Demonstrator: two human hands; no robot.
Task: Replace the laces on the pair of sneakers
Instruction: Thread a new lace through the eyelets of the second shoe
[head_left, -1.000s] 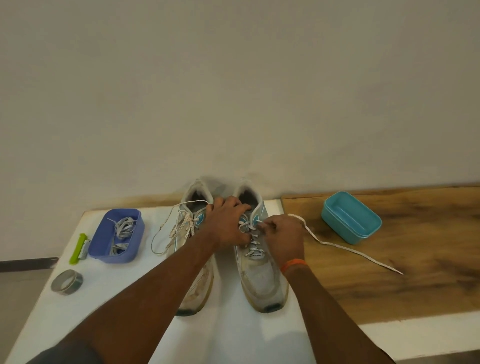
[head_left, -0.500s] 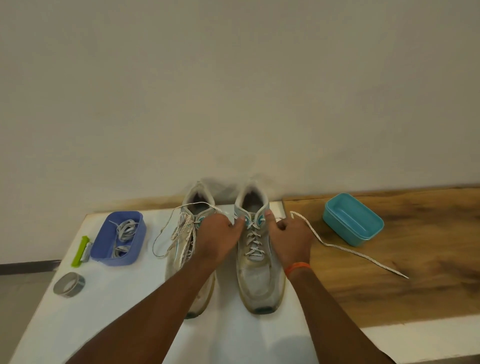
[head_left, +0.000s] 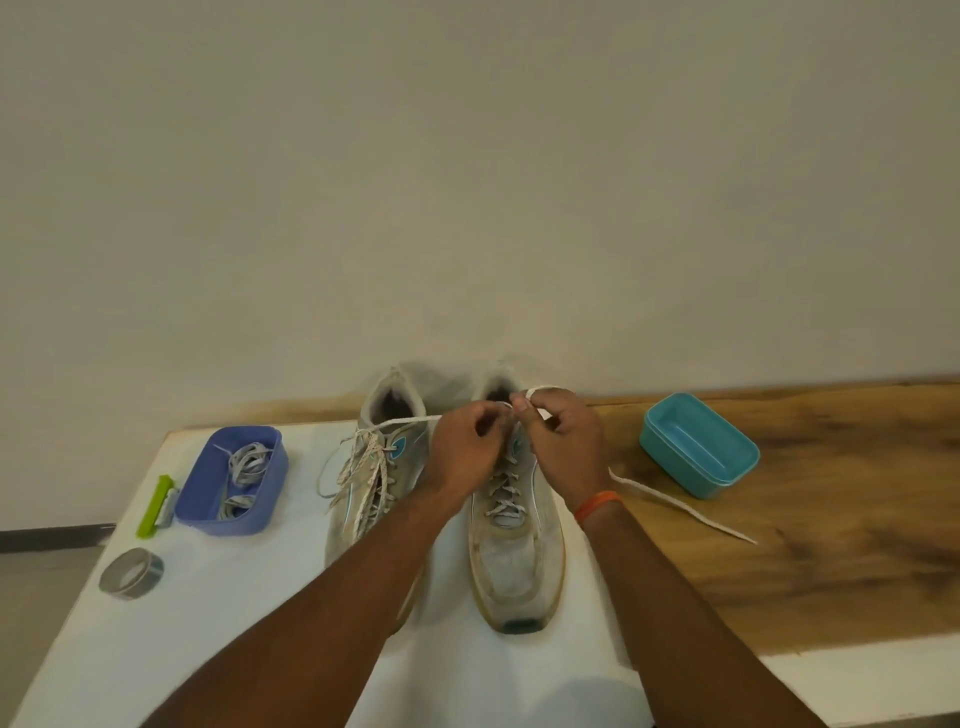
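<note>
Two worn white sneakers stand side by side, toes toward me. The right sneaker is laced up its middle. Above its collar my left hand pinches one white lace end, which runs left across the left sneaker. My right hand pinches the other lace end, looped over its fingers and trailing right onto the wood. The left sneaker's laces hang loose and tangled.
A blue tub at the left holds several grey laces. Beside it lie a green tool and a roll of grey tape. An empty teal tub sits on the wooden board at the right. A wall stands close behind.
Both hands have risen from the right sneaker's eyelets to above its collar, drawing the two lace ends up and together. The left lace end now stretches across the left sneaker.
</note>
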